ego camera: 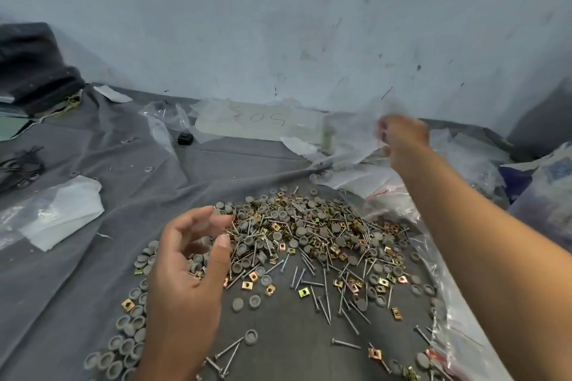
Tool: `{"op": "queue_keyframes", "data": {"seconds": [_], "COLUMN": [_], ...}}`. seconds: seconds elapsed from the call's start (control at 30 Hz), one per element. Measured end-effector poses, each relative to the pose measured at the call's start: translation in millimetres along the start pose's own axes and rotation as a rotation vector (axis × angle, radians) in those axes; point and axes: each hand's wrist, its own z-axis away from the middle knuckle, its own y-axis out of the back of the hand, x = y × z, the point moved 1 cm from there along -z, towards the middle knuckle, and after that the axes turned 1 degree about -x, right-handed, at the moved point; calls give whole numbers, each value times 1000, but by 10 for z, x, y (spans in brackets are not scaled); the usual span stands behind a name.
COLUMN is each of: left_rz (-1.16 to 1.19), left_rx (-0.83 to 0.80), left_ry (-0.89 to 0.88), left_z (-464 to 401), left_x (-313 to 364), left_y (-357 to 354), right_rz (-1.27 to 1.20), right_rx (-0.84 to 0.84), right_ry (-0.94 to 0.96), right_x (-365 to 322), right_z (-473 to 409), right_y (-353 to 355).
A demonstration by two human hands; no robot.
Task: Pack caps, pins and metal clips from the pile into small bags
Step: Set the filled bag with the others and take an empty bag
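- The left hand [188,260] is held palm-up over the near left edge of the pile [297,244], its fingers loosely curled; a few grey caps [198,263] are seen in its cupped palm, though whether they are actually gripped cannot be told.
- The right hand [402,139] is stretched far forward, beyond the pile, and is blurred; a clear small bag [356,133] is pinched at its fingers.
- Grey caps, thin pins [325,291] and brass-coloured metal clips [305,292] are heaped between the two hands and scattered toward the person on a grey cloth [93,272].
- More clear bags [383,185] are piled under the right forearm.
- A folded white plastic sheet [62,210] is seen well to the left of the left hand.
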Motion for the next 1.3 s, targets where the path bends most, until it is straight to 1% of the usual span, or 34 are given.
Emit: {"op": "queue_keyframes", "data": {"seconds": [0.03, 0.1, 0.17, 0.27, 0.33, 0.37, 0.43, 0.47, 0.5, 0.53, 0.6, 0.67, 0.8, 0.87, 0.97, 1.0, 1.07, 1.17, 1.23, 1.3], "left_rz": [-2, -7, -8, -12, -9, -10, -13, -14, -14, -14, -16, -27, -29, -38, -59, -64, -67, -77, -79, -87], "left_rx": [1, 2, -8, -17, -27, -37, -56, -59, -60, -62, -67, -75, -85, -90, -101, -105, -114, -132, -142, -148], "left_ry": [0, -3, 4, 13, 17, 20, 28, 31, 32, 32, 32, 32, 35, 36, 35, 38, 53, 68, 67, 69], "left_z": [-3, -13, -17, 5, 22, 31, 47, 49, 47, 50, 67, 88, 108, 106, 90, 84, 84, 92, 110, 127], "left_x": [-6, -3, 3, -3, 3, 9, 17, 24, 32, 40, 48, 61, 71, 68, 72, 72, 57, 54, 65, 94], "left_y": [10, 27, 26, 19, 1, -11, -33, -42, -50, -58, -72, -80, -89, -90, -87, -84, -97, -110, -129, -149], "right_rz": [86, 250, 307, 409, 543, 687, 1092, 1289, 1399, 1398, 1196, 1003, 874, 894, 1100, 1098, 1010, 920, 836, 732], "right_rx": [12, -70, -149, -118, -215, -284, -365, -338, -285, -231, -162, -79, 49, 19, -141, -138, -41, 88, 89, 72], "right_ry": [-38, -111, -131, 1, 40, 47, 43, 61, 92, 134, 224, 269, 330, 315, 46, 13, 62, 201, 245, 249], "right_x": [126, 396, 610, 807, 920, 998, 1204, 1302, 1371, 1415, 1476, 1448, 1230, 1179, 1335, 1404, 1433, 1300, 1207, 1137], "right_z": [-93, -154, -78, 200, 489, 637, 964, 1125, 1263, 1372, 1473, 1467, 1427, 1443, 1515, 1514, 1494, 1417, 1344, 1248], "right_y": [141, 418, 701, 1146, 1458, 1617, 1930, 2059, 2153, 2211, 2282, 2291, 2293, 2366, 2519, 2565, 2630, 2601, 2501, 2405]}}
